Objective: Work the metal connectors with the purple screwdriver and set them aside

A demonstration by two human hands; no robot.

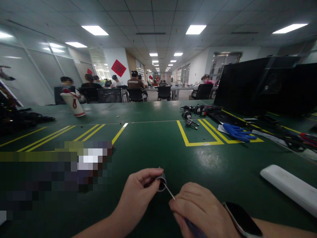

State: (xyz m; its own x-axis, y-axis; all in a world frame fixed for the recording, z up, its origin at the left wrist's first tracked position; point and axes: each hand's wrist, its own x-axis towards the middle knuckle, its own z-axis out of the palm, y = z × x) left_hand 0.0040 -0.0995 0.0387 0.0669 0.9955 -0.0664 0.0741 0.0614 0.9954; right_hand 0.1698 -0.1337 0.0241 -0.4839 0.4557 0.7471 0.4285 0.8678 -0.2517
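Note:
Near the front of the green table, my left hand (141,188) pinches a small grey hollow cylinder (162,179), its round opening turned toward me. My right hand (198,206) is closed around a screwdriver (169,191) with a thin metal shaft; part of its dark handle shows under my palm. The shaft runs up and left into the cylinder's mouth, so its tip is hidden. Fingers cover part of the cylinder, and I cannot tell what lies inside it. A watch with a dark face sits on my right wrist.
Yellow tape marks the green table (153,148). Black corded tools with a plug (192,123) and a blue glove (236,132) lie at right, before large black boxes (247,86). A white case (289,186) is near right; a tilted cup (73,104) stands far left. People sit beyond.

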